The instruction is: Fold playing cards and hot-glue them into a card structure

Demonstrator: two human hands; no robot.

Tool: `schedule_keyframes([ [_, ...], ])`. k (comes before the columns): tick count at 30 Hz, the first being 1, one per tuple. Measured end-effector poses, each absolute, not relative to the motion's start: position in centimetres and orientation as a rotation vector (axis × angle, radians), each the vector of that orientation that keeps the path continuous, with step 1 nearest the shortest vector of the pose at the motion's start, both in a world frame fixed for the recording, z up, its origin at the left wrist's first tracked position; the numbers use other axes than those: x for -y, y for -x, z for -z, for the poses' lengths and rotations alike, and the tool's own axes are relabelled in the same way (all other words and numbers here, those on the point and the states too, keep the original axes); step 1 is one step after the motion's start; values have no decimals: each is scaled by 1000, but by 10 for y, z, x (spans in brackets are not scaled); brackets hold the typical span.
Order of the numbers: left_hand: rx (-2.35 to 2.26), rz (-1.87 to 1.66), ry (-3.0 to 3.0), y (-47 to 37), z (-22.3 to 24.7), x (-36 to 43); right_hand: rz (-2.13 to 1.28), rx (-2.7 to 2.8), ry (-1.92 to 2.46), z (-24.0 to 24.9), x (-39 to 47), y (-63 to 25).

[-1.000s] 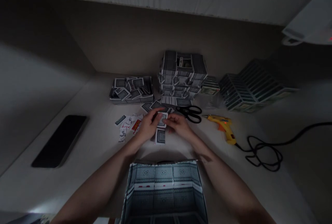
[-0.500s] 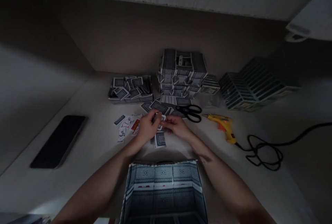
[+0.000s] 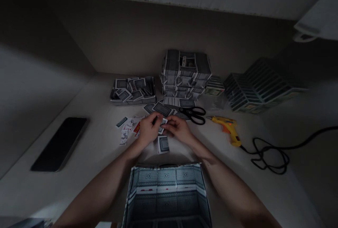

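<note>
the left hand (image 3: 149, 128) and the right hand (image 3: 180, 129) meet over the counter (image 3: 100, 189), and the grip of both is closed on a small patterned card (image 3: 163, 125), the left on one side of it and the right on the other. just below the grip, on the near side, a small card piece (image 3: 163, 144) lies flat on the counter. left of the grip are loose paper scraps (image 3: 128, 125), and well apart beyond them a dark phone (image 3: 60, 144). behind the grip lie spread cards (image 3: 162, 108), with a card-filled box (image 3: 133, 91) behind and to the left and a tall card-covered structure (image 3: 185, 74) farther back. right of the grip are black scissors (image 3: 194, 115), then a yellow glue gun (image 3: 227, 128) with a looped black cord (image 3: 270, 148). nearest the wearer, between the forearms, stands an open card-covered box (image 3: 167, 196).
</note>
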State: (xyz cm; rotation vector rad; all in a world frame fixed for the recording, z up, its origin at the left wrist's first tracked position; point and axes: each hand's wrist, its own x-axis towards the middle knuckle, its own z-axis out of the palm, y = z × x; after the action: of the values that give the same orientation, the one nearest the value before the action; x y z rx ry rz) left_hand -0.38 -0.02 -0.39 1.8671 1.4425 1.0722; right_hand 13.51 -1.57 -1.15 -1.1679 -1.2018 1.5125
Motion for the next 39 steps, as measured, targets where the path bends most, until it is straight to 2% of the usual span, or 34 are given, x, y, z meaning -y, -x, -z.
schedule_keyframes([
  [17,-1456,-988,-1944,2,6,1,-1615,1096,1189,2,11,-136],
  [39,-1446,-991,-1887,-2,3,-2,-1359,1194,1284,12,13,-136],
])
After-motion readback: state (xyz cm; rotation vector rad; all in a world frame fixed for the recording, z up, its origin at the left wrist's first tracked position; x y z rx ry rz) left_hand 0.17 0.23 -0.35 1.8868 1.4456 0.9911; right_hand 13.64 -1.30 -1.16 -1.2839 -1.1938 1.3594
